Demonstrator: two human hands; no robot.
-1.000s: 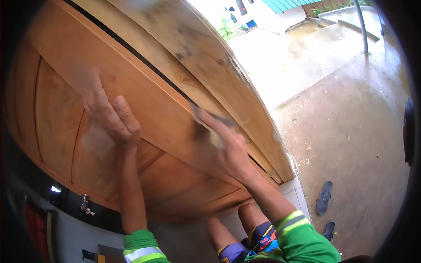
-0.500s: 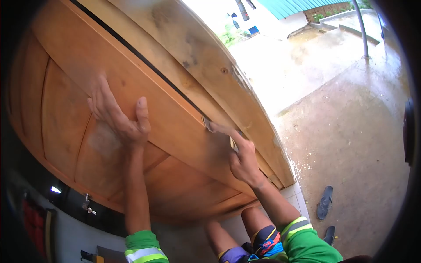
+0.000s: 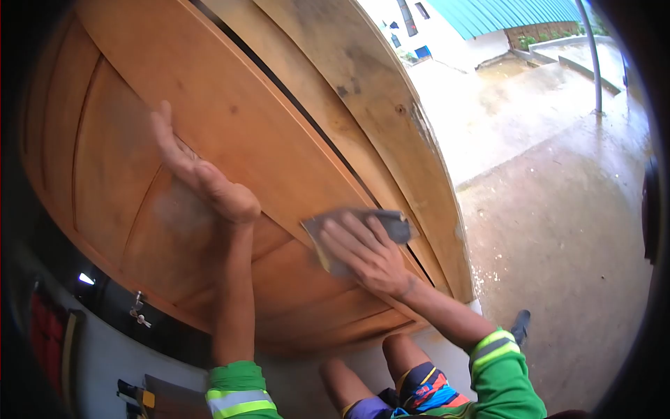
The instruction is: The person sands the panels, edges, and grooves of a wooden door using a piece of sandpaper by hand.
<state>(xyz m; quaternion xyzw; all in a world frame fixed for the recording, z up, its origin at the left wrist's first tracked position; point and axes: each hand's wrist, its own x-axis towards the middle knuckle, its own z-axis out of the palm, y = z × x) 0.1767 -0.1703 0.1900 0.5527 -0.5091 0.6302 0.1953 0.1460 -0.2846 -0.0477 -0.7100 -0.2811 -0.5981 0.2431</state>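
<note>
A brown wooden door (image 3: pixel 230 133) with recessed panels fills the left and middle of the view. My right hand (image 3: pixel 366 255) presses a dark grey sheet of sandpaper (image 3: pixel 394 225) against the door's face near its long edge, fingers spread over the sheet. One corner of the sandpaper curls up and shows a yellowish edge. My left hand (image 3: pixel 209 178) rests on the door further up and to the left, fingers extended, with nothing visible in it. Its palm is partly turned out of sight.
A wooden frame (image 3: pixel 380 105) runs beside the door, with a dark gap between them. A metal lock with keys (image 3: pixel 139 311) sits at the door's lower left edge. Outside are a concrete floor (image 3: pixel 544 237), a sandal (image 3: pixel 520 326) and a pole (image 3: pixel 593 63).
My right hand has gone from gripping the folded sandpaper at the door's edge to lying flat over it on the face. My left hand has rotated, and the view has shifted slightly.
</note>
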